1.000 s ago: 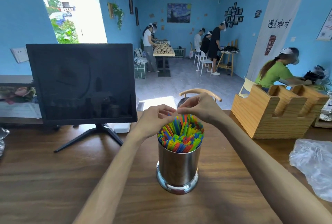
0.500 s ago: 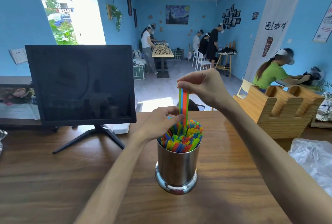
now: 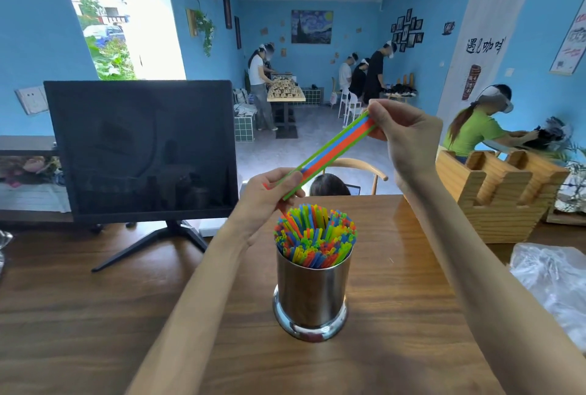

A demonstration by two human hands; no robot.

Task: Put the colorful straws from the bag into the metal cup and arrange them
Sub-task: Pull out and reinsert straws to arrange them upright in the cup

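Observation:
A shiny metal cup [image 3: 312, 293] stands on the wooden table [image 3: 95, 315], packed with upright colorful straws [image 3: 315, 236]. Above it a small bunch of green, blue and orange straws [image 3: 333, 150] slants from lower left to upper right, clear of the cup. My right hand [image 3: 406, 137] pinches the bunch's upper end. My left hand [image 3: 269, 194] grips its lower end just above the cup's left rim. The clear plastic bag [image 3: 555, 280] lies crumpled at the table's right edge.
A dark monitor on a stand [image 3: 142, 150] sits at the back left of the table. A wooden holder [image 3: 498, 191] stands at the back right. A chair back [image 3: 358, 166] shows beyond the far edge. Several people work farther off in the room.
My right hand has pulled a few straws up out of the cup and tilted them. My left hand has left the cup's straws and taken the bunch's lower end.

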